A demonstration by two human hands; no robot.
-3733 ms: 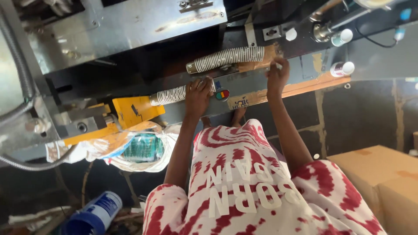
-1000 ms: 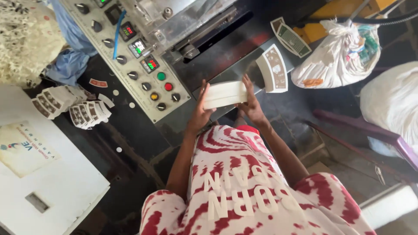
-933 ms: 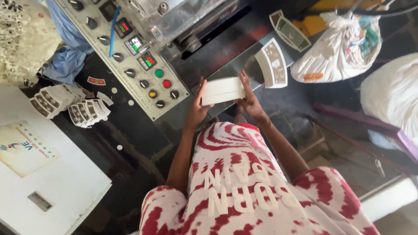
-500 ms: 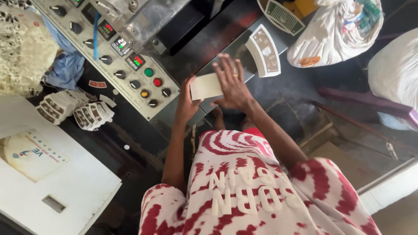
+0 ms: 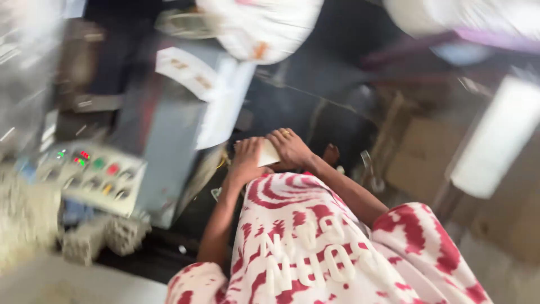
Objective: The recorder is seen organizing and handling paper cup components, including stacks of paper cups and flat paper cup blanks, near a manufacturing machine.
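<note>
Garment: red-and-white patterned shirt point(image 5: 315, 247), nearest the camera, filling the lower frame.
Left hand point(image 5: 247, 160): closed round the left end of a pale flat stack point(image 5: 268, 153) of cards or labels — blur hides which.
Right hand point(image 5: 291, 147): fingers curled over the stack's right side and top; a ring shows on one finger.
Stack position: pinched between both hands, just above the shirt front, in front of the grey machine body point(image 5: 163, 129).
Stack axis: looks to run roughly left to right, tilted slightly; which face is up cannot be told.
Handling note: probably best kept squared with even pressure from both ends, so nothing fans out.
Control panel point(image 5: 93, 177): left, coloured buttons and lit readouts.
Far: white bag point(image 5: 259, 28) at top; cardboard boxes point(image 5: 427, 157) to the right.
</note>
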